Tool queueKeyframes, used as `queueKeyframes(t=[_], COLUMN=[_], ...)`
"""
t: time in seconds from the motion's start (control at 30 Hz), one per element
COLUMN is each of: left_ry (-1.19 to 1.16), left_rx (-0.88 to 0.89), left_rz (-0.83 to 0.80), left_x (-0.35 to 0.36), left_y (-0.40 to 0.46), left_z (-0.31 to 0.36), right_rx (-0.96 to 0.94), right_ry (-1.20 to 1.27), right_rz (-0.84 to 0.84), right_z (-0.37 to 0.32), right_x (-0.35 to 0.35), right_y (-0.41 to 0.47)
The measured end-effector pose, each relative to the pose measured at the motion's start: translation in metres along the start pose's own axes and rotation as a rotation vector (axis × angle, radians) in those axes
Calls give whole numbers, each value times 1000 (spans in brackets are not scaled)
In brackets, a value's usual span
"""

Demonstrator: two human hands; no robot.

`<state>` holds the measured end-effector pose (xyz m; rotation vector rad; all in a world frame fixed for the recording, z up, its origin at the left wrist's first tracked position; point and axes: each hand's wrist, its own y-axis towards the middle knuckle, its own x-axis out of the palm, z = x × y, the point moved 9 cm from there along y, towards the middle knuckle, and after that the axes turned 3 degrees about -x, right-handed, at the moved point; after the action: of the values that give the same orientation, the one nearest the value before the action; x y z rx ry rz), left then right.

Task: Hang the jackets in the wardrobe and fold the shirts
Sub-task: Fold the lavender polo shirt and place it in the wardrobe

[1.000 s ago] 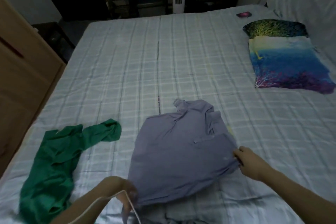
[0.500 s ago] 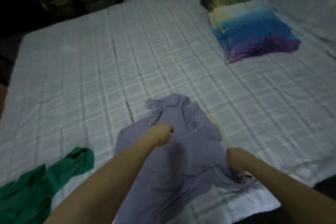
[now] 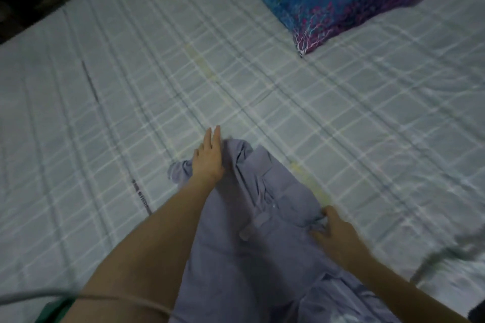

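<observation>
Head view, and the lilac shirt (image 3: pixel 262 231) lies spread on the bed (image 3: pixel 131 86), collar end pointing away from the person. Left hand (image 3: pixel 208 158) rests flat at the collar end, fingers (image 3: pixel 214 136) straight and pressed together, tips reaching past the cloth onto the sheet. Right hand (image 3: pixel 337 235) sits at the shirt's right edge, fingers curled and pinching a bunch of fabric there. Looks like smoothing before the first fold; no fold is made yet. A green garment (image 3: pixel 52 312) peeks in beside the left forearm, apparently untouched. A colourful pillow (image 3: pixel 341 0) lies well beyond the shirt. No wardrobe or jackets in sight.
</observation>
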<state>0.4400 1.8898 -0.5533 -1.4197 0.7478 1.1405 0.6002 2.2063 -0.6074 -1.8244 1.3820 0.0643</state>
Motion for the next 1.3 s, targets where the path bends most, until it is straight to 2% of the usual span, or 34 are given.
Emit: queueKeyframes(t=[0.07, 0.13, 0.23, 0.33, 0.4, 0.5, 0.53, 0.57, 0.67, 0.7, 0.73, 0.8, 0.87, 0.97, 1.07, 1.1, 1.2, 1.3], left_ry=[168, 309, 201, 26, 30, -113, -221, -353, -735, -830, -861, -841, -756, -646, -350, -248, -39, 6], left_rx=[-36, 16, 104, 200, 155, -14, -42, -55, -72, -60, -38, 13, -16, -199, -206, -181, -224, -271], left_rz=[-195, -278, -290, -326, -353, -528, -568, -574, -411, -361, -346, -380, -436, -603, -704, -661, -336, -135], left_x=[6, -4, -38, -94, -139, -181, -194, -208, -257, -269, -274, -272, -257, -226, -209, -214, -254, -286], left_y=[-6, -18, -34, -59, -79, -116, -130, -143, -168, -175, -181, -193, -199, -207, -195, -182, -128, -88], left_z=[-6, -15, -42, -74, -111, -173, -187, -196, -223, -232, -243, -262, -286, -326, -354, -358, -374, -379], right_rx=[52, 136, 60, 13, 18, 253, 291, 291, 2, -77, -130, -182, -194, -234, -273, -264, -207, -168], right_ry=[109, 206, 217, 220, 259, 564, 518, 335, -508, -616, -590, -309, -64, -120, -236, -214, -17, 168], right_rz=[-2, 47, 45, -114, -248, -603, -732, -784, -667, -630, -601, -509, -371, -179, -42, -3, 61, 53], right_z=[3, 2, -37, -86, -132, -185, -203, -213, -245, -259, -273, -298, -321, -351, -384, -395, -433, -464], right_x=[9, 8, -16, -38, -44, -19, -11, -8, -11, -7, -1, 4, -3, -13, -15, -15, -13, -10], right_y=[-3, -11, -22, -32, -39, -60, -69, -72, -50, -42, -35, -18, -7, 5, 22, 30, 51, 58])
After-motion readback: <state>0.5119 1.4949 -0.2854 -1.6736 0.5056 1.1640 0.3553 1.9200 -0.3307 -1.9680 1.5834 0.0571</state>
